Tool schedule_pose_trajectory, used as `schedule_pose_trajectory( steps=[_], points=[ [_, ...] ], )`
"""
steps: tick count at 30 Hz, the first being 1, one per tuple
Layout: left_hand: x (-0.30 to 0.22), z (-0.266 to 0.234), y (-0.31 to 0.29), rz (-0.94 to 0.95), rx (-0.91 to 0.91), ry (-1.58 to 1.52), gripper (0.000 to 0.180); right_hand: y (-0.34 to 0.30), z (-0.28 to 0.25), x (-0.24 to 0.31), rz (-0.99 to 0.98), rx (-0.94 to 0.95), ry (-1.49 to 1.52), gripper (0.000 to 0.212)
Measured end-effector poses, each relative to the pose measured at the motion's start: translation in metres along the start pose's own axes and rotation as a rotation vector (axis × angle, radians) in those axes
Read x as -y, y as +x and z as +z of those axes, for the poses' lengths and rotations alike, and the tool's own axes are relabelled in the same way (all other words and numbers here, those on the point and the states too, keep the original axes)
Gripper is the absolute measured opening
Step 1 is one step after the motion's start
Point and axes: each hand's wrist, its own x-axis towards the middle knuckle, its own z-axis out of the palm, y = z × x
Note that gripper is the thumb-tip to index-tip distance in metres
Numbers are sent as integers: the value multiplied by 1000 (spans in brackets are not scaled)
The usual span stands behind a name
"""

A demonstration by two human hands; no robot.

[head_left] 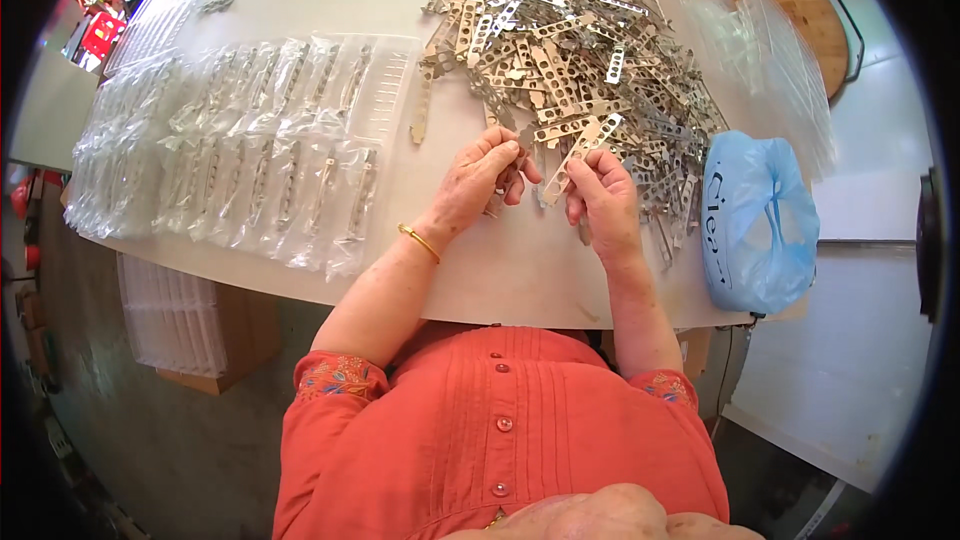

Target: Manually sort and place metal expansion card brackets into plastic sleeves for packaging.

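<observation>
My right hand (606,202) pinches a flat metal strip (582,152) with a row of round holes, its far end tilted up to the right. Beside it, my left hand (478,178) has its fingers curled in, with thumb and forefinger close together. Bits of metal show behind and below the left fingers, but what they grip is hidden. Just beyond both hands spreads a large heap of similar perforated metal strips (560,60). One loose strip (420,110) lies at the heap's left edge.
Clear plastic trays (392,90) on the left hold rows of bagged strips. Another clear tray (170,20) lies farther back, near a few small metal pieces (217,4). A blue plastic bag (735,225) and clear plastic bags (770,70) sit right. Below the table stands a cardboard box (245,335).
</observation>
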Motion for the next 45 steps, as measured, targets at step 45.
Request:
schedule_pose_trajectory(
  steps=[45],
  points=[
    [7, -11, 4, -10, 39, -282, 16, -3, -16, -16, 212, 569, 715, 14]
  ],
)
